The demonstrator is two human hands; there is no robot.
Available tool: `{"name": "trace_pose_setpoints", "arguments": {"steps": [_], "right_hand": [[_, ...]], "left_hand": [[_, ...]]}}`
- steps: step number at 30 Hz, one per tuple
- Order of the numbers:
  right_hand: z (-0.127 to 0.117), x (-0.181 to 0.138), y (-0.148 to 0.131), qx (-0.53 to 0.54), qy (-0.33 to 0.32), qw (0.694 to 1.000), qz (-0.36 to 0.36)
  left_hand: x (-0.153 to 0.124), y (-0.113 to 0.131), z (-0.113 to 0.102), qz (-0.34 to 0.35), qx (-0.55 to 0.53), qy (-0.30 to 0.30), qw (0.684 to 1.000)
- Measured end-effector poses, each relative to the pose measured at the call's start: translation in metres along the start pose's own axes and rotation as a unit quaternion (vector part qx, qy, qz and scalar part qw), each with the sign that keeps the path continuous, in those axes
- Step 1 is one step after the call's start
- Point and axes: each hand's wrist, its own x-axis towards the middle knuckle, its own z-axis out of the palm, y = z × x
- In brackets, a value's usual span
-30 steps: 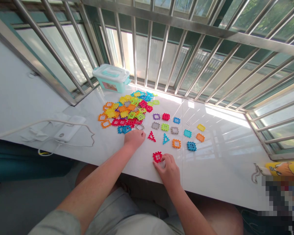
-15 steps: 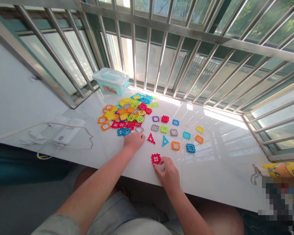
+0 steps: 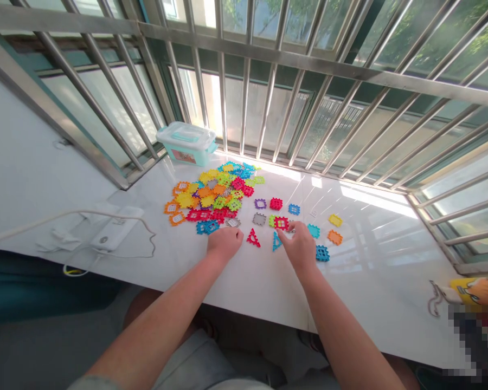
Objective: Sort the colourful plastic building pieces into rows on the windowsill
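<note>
My right hand pinches a red square interlocking piece with a windowed middle between thumb and finger. That piece overlaps a lime green piece in view, and I cannot tell whether they touch. A blue triangle lies just below it, partly hidden. My left hand is closed in a fist on the table, with its inside hidden. Beside it are blue pieces and a grey windowed piece at the pile's near edge. A red triangle lies between my hands.
A heap of coloured pieces spreads behind my left hand. Sorted pieces, including grey, purple and orange, lie in loose rows. A lidded box stands by the metal bars. A white power strip with cables is at left.
My right hand has carried the red square up and to the right, from the table's front to the rows of pieces. My left fist stays beside the pile. The view has shifted slightly.
</note>
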Motion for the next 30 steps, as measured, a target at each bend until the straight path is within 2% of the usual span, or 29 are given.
{"name": "trace_pose_setpoints", "arguments": {"steps": [5, 10, 19, 30], "right_hand": [[0.027, 0.064, 0.014, -0.021, -0.023, 1.0, -0.003], [0.046, 0.092, 0.017, -0.038, -0.043, 0.998, -0.004], [0.061, 0.101, 0.013, -0.061, -0.066, 0.996, 0.011], [0.055, 0.095, 0.026, -0.032, -0.089, 0.995, -0.026]], "left_hand": [[0.0, 0.0, 0.0, -0.008, 0.0, -0.004, 1.0], [0.0, -0.001, 0.001, -0.011, -0.004, -0.013, 1.0], [0.002, 0.0, 0.0, -0.018, -0.006, -0.024, 1.0], [0.0, 0.001, -0.003, -0.016, -0.003, -0.024, 1.0]]}}
